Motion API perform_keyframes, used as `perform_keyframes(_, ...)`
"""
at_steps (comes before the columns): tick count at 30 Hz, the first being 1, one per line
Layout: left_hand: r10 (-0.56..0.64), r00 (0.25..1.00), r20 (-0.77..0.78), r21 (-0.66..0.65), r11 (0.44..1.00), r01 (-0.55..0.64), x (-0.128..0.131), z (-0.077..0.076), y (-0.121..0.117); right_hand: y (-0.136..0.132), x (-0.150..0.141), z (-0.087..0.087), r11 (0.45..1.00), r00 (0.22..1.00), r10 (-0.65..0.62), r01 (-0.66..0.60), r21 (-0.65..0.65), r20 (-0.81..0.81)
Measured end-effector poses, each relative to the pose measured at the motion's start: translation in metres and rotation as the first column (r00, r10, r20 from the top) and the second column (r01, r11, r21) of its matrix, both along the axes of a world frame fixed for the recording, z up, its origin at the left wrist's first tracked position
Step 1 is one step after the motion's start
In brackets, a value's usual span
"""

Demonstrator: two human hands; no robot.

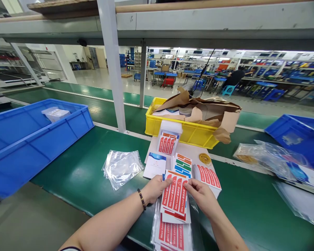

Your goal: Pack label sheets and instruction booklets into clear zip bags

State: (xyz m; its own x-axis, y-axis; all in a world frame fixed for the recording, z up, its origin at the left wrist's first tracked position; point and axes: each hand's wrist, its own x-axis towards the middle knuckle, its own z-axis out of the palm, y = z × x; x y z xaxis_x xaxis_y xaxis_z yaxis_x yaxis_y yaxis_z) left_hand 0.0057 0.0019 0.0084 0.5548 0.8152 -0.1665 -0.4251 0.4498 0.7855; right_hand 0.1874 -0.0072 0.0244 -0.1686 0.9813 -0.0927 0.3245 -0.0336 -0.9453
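Note:
Between both hands is a small stack of red-and-white sticker sheets [174, 193]. My left hand [155, 189] pinches its left edge with the thumb on top; my right hand [199, 192] grips the right edge. Below it, bagged sticker sheets [170, 233] lie near the table's front edge. Just beyond are sheets with orange, green and blue print [182, 164]. A thick pile of red sticker sheets [208, 177] stands right of them. A white-and-blue booklet [155, 164] lies to the left, and another sticker pile [168, 141] leans by the yellow bin.
Clear plastic bags [122, 167] lie on the green table [94, 181] at left. A yellow bin [183, 130] holds torn brown paper. Blue bins [42, 132] flank both sides. Rubber bands [204, 158] sit on a board. A white post [112, 69] rises behind. A person [234, 77] sits far off.

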Motion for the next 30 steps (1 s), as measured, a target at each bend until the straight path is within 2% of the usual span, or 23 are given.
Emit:
perform_keyframes(5, 0.072, 0.995, -0.070, 0.062, 0.996, -0.068, 0.000, 0.002, 0.000, -0.001, 0.002, 0.005, 0.996, 0.991, 0.078, -0.082, 0.027, 0.104)
perform_keyframes(9, 0.099, 0.988, -0.120, 0.030, 0.995, -0.096, -0.001, 0.000, 0.000, -0.001, 0.001, 0.006, 0.982, 0.970, 0.073, -0.111, 0.156, 0.232)
perform_keyframes(12, 0.055, 0.993, -0.102, 0.057, 0.997, -0.049, -0.002, 0.000, 0.000, 0.000, 0.000, 0.005, 0.968, 0.965, 0.052, -0.112, 0.226, 0.256)
perform_keyframes(15, -0.017, 0.998, -0.065, 0.125, 0.992, 0.025, -0.005, 0.002, -0.001, 0.002, -0.001, 0.002, 0.968, 0.970, 0.037, -0.094, 0.232, 0.239)
perform_keyframes(17, -0.021, 0.998, -0.057, 0.148, 0.989, 0.029, -0.006, 0.003, -0.001, 0.002, -0.002, 0.001, 0.981, 0.986, -0.007, -0.026, 0.194, 0.165)
perform_keyframes(20, -0.029, 0.997, -0.076, 0.140, 0.989, 0.039, -0.008, 0.003, -0.001, -0.001, -0.008, 0.005, 0.999, 0.995, -0.037, 0.038, 0.011, -0.097)
perform_keyframes(22, -0.050, 0.991, -0.127, 0.141, 0.988, 0.068, -0.009, 0.003, -0.001, -0.005, -0.012, 0.011, 0.991, 0.965, 0.007, -0.041, -0.125, -0.262)
perform_keyframes(25, -0.087, 0.966, -0.245, 0.199, 0.970, 0.138, -0.013, 0.004, 0.000, -0.007, -0.011, 0.018, 0.960, 0.931, 0.094, -0.178, -0.215, -0.351)
perform_keyframes(27, -0.066, 0.937, -0.344, 0.287, 0.942, 0.172, -0.016, 0.006, 0.002, -0.004, -0.004, 0.017, 0.972, 0.940, 0.047, -0.121, -0.199, -0.338)
perform_keyframes(29, 0.030, 0.884, -0.466, 0.395, 0.901, 0.178, -0.019, 0.008, 0.004, 0.002, 0.007, 0.013, 0.983, 0.928, -0.144, 0.096, -0.154, -0.342)
perform_keyframes(30, 0.097, 0.845, -0.526, 0.455, 0.872, 0.183, -0.020, 0.009, 0.004, 0.006, 0.012, 0.011, 0.962, 0.886, -0.272, 0.239, -0.132, -0.375)
